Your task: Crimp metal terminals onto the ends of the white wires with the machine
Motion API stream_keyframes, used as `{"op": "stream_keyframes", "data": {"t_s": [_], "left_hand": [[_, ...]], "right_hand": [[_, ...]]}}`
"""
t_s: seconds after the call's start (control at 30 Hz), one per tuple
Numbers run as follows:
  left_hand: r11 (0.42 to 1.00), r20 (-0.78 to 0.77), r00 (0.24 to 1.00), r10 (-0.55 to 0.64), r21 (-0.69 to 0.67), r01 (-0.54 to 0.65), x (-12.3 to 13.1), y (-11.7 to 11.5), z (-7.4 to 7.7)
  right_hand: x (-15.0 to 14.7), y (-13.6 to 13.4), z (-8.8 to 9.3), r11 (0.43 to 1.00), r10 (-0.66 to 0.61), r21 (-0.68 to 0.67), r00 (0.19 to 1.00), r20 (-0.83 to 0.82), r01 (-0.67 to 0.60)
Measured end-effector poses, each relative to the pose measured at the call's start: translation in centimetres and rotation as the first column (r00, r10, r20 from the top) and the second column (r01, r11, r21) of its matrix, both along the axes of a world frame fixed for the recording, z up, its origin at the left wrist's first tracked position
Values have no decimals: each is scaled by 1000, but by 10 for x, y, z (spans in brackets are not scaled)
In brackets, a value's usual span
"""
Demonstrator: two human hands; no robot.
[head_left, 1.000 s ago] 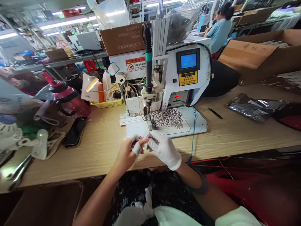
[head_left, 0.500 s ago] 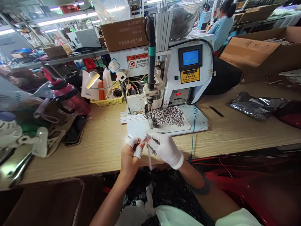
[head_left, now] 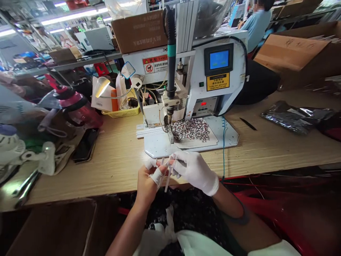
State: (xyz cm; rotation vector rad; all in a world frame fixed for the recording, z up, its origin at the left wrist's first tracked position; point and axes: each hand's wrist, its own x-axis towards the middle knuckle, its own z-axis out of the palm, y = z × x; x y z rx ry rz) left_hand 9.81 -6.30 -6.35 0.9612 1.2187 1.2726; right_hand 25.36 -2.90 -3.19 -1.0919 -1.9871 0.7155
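My left hand (head_left: pixel 147 181), bare with white finger cots on two fingertips, and my right hand (head_left: pixel 195 170), in a white glove, meet at the near edge of the wooden bench (head_left: pixel 112 160). Both pinch thin white strips (head_left: pixel 165 174) that hang down between them. Just beyond the hands stands a white soldering machine (head_left: pixel 213 78) with a base plate (head_left: pixel 160 145). A pile of small red-and-white parts (head_left: pixel 190 128) lies on that plate under the iron tip (head_left: pixel 168 119).
A yellow basket (head_left: pixel 124 112) and a desk lamp (head_left: pixel 102 87) stand left of the machine. A phone (head_left: pixel 85 145), a red jug (head_left: pixel 76 106) and a white fan (head_left: pixel 16 153) crowd the left. A dark foil bag (head_left: pixel 295 115), cardboard boxes (head_left: pixel 293 49) and another person (head_left: pixel 254 21) are at right.
Both hands have drawn slightly toward me and lower. The white strips now hang out between the fingers, where one second ago the fingertips were only pressed together.
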Motion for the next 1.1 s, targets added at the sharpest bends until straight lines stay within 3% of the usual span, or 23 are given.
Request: {"op": "stream_keyframes", "data": {"t_s": [0.13, 0.2, 0.3, 0.43, 0.5, 0.57, 0.63, 0.7, 0.77, 0.93, 1.1], "left_hand": [[962, 31, 970, 240, 129, -242, -19, 6, 6], [939, -83, 952, 296, 207, -274, -21, 7, 13], [945, -398, 896, 198, 320, -66, -9, 5, 20], [920, -602, 789, 125, 367, 135, 4, 5, 17], [934, -724, 685, 88, 298, 195, -7, 19, 15], [957, -867, 490, 93, 214, 197, -28, 45, 15], [960, -954, 284, 100, 167, 225, -50, 77, 14], [949, -994, 105, 21, 53, 310, -64, 104, 13], [933, -999, -19, -46, -50, 355, -68, 116, 11], [906, -985, -149, -83, -137, 400, -58, 91, 12], [940, -984, -158, -77, -125, 317, -52, 75, 19]], "right_hand": [[19, 0, 8, 973, -182, -186, 953, -240, 139], [20, -1, 10, 953, -201, -285, 922, -332, 105], [5, -3, 4, 949, -36, -309, 947, -319, -68], [-17, -1, -12, 964, -37, -257, 917, -397, -72], [-16, 2, -17, 949, -37, -292, 879, -476, -119], [-9, 5, -19, 941, -51, -315, 865, -499, -125], [0, 7, -20, 958, -88, -284, 898, -431, -43], [8, 8, -22, 975, -100, -222, 939, -330, 26], [12, 6, -24, 985, -89, -164, 961, -263, 46], [19, 4, -30, 990, -76, -134, 975, -211, 48], [25, 6, -33, 991, -85, -115, 982, -170, 66]]}}
